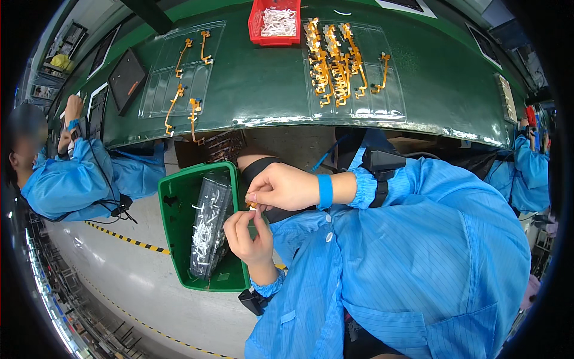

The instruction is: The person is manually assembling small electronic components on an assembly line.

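Over the edge of a green bin [169, 239], my two hands meet at the fingertips. My right hand [284, 186], with a blue band at the wrist, pinches a small orange flex cable [250, 204], mostly covered by the fingers. Just below, my left hand [250, 238] is closed in a pinch at a tiny white tab [253, 208] on that cable. Inside the bin stands a dark plastic tray [206, 203] with many white scraps [205, 233] on it.
On the green table [263, 84], a clear tray [391, 105] carries many orange flex cables; another clear tray [146, 105] carries several. A red box [256, 33] holds white pieces. A black tray [127, 81] lies at left. Co-workers in blue sit left [78, 176] and right [520, 173].
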Available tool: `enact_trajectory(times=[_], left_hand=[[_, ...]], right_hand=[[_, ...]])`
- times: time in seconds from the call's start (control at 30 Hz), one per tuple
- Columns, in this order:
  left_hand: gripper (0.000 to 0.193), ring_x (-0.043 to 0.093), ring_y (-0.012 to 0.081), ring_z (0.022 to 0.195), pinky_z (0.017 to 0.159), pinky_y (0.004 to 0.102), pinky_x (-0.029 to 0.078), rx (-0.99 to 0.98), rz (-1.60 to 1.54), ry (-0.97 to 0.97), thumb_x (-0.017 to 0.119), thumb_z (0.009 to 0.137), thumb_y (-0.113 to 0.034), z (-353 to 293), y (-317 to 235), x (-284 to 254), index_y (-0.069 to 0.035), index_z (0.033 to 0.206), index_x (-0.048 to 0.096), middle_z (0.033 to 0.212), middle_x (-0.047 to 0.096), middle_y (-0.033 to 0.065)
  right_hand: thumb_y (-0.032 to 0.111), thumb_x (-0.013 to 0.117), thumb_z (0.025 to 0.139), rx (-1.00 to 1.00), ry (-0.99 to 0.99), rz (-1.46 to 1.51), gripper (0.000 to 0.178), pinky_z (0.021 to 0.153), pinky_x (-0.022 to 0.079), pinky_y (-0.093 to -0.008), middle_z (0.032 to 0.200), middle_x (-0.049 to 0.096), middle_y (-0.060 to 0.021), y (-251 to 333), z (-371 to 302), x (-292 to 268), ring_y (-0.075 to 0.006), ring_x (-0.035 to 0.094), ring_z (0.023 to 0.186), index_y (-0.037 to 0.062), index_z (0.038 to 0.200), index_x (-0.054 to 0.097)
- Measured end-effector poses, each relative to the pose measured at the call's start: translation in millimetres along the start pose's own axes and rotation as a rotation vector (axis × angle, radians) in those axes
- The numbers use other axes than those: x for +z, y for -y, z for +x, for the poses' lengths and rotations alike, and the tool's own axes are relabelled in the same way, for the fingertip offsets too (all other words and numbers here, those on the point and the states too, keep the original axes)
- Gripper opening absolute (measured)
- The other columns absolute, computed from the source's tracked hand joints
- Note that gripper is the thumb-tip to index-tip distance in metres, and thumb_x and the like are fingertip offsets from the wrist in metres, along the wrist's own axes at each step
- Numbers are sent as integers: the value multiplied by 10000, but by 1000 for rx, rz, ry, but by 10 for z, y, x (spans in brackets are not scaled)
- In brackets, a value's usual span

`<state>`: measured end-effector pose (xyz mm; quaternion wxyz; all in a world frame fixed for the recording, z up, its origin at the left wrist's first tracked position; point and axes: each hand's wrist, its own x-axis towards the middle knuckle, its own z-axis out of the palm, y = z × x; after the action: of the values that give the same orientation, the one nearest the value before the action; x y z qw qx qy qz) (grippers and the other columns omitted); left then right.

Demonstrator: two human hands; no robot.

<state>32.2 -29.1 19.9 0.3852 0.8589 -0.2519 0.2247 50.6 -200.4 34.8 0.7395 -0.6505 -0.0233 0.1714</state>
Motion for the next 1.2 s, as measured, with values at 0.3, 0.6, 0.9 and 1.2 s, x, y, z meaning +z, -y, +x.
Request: enact_trajectory(times=[0.3, 0.6, 0.9, 1.2], left_hand=[[94, 609, 218, 760, 681, 299, 471, -228, -211, 231, 705, 806, 19, -15, 84, 0, 38, 831, 617, 823, 621, 116], [52, 545, 101, 668, 604, 225, 436, -710, -868, 74, 626, 907, -18, -105, 283, -22, 17, 934, 598, 817, 620, 59], [553, 394, 279, 1352, 1095, 378, 338, -820, -82, 29, 593, 946, -129, -216, 792, -339, 55, 1416, 366, 1447, 406, 220], [255, 563, 165, 834, 789, 284, 442, -681, -762, 398, 538, 985, -193, -76, 352, -21, 50, 1040, 590, 918, 622, 99]], right_hand=[[178, 609, 884, -183, 76, -554, 199, 635, 526, -374, 760, 694, -163, 43, -36, -138, -304, 683, 699, -2, 898, 695], [162, 607, 910, -229, 134, -335, 186, 653, 534, -326, 760, 706, -109, 77, -49, -171, -227, 691, 699, -1, 929, 695], [162, 573, 978, -92, 122, 21, 229, 781, 543, -277, 904, 700, -84, 65, -31, -234, -135, 666, 846, -42, 1033, 661], [176, 563, 982, -107, 177, 165, 227, 711, 542, -265, 872, 689, -85, 18, -72, -282, -130, 665, 806, -33, 1000, 649]])
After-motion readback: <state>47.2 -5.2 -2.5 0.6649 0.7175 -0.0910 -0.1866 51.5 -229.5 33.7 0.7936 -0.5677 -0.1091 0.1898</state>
